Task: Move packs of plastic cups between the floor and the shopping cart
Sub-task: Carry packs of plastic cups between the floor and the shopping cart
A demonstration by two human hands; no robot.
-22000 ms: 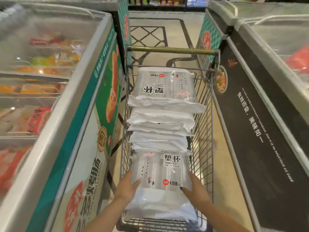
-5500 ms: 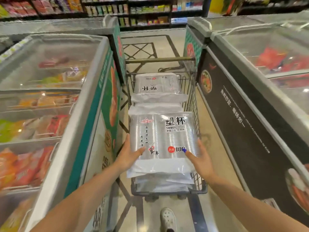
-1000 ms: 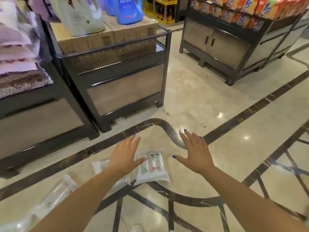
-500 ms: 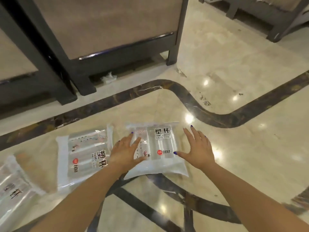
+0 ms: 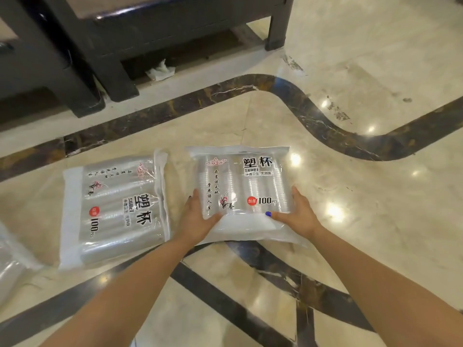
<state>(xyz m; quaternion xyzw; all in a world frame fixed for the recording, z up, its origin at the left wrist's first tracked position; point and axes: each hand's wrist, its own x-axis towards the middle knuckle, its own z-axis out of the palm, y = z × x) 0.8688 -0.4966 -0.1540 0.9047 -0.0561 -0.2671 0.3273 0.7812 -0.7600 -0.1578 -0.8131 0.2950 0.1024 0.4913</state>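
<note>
A clear pack of plastic cups point(image 5: 240, 186) with black lettering lies on the marble floor in front of me. My left hand point(image 5: 194, 219) grips its near left corner, thumb on top and fingers under the edge. My right hand point(image 5: 297, 214) grips its near right corner the same way. A second pack point(image 5: 115, 209) lies on the floor just to the left, turned sideways. Part of a third pack point(image 5: 10, 266) shows at the left edge. The shopping cart is out of view.
A black display stand point(image 5: 120, 43) rises on its legs just beyond the packs, with a crumpled white scrap point(image 5: 160, 70) under it. Dark inlaid bands point(image 5: 325, 131) curve across the glossy floor. Open floor stretches to the right.
I have bent closer to the floor. Both hands dropped from hovering over the pack to gripping its near corners.
</note>
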